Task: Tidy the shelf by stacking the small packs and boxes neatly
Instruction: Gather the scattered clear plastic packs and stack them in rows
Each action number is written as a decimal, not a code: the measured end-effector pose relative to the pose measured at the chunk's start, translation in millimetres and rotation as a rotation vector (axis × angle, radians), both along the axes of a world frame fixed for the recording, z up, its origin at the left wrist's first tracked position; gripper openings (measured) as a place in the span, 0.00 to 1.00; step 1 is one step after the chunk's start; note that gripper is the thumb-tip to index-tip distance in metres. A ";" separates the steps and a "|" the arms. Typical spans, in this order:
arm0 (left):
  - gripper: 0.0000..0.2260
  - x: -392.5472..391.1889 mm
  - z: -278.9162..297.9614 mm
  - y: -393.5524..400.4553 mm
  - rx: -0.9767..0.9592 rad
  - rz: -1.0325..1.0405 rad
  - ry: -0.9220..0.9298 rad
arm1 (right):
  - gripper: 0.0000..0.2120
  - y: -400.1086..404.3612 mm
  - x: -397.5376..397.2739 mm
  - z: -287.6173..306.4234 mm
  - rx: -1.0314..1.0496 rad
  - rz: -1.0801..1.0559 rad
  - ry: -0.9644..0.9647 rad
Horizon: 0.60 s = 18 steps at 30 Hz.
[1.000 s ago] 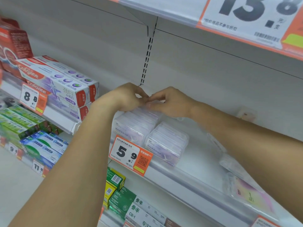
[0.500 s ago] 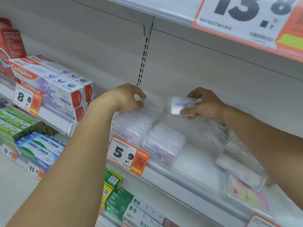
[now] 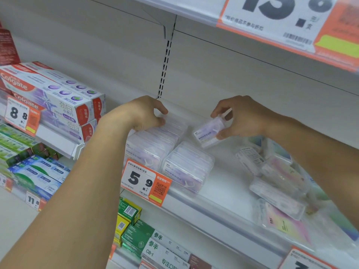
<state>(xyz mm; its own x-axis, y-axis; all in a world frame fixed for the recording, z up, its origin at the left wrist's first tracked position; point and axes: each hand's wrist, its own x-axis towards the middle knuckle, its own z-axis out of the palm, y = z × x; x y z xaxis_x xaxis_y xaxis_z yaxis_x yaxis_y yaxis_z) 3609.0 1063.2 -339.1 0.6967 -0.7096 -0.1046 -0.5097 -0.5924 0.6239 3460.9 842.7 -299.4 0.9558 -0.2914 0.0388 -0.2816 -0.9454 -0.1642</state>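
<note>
Two rows of clear plastic floss-pick boxes stand on the white shelf: a left row and a shorter right row. My left hand grips the back box of the left row from above, fingers curled over its top. My right hand holds one clear floss box tilted in the air, just behind the right row, pinched between thumb and fingers.
Loose clear packs lie jumbled at the shelf's right end, under my right forearm. Colgate toothpaste boxes are stacked to the left. A 5.9 price tag hangs on the shelf edge. Green boxes sit on the shelf below.
My hands, together at the back of the left row a second ago, have parted. The right hand took one box rightward and now lowers it toward the back of the right row.
</note>
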 end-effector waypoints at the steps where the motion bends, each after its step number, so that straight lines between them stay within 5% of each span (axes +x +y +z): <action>1: 0.19 -0.4 0.5 0.1 0.001 -0.001 0.001 | 0.20 2.5 -3.1 -3.1 0.039 -0.022 0.016; 5: 0.19 -1.5 1.4 1.8 0.023 -0.007 0.000 | 0.18 -1.0 -16.7 -10.1 0.117 -0.073 0.164; 8: 0.18 -2.6 0.9 0.9 0.038 -0.013 -0.012 | 0.23 -8.6 -17.4 -20.4 0.095 -0.157 0.065; 12: 0.18 -2.2 2.3 1.8 0.066 -0.011 0.018 | 0.23 9.9 -17.3 -44.1 0.529 -0.245 0.086; 18: 0.16 1.5 1.7 6.5 0.053 -0.007 0.021 | 0.21 35.6 -22.0 -52.2 0.765 -0.200 0.033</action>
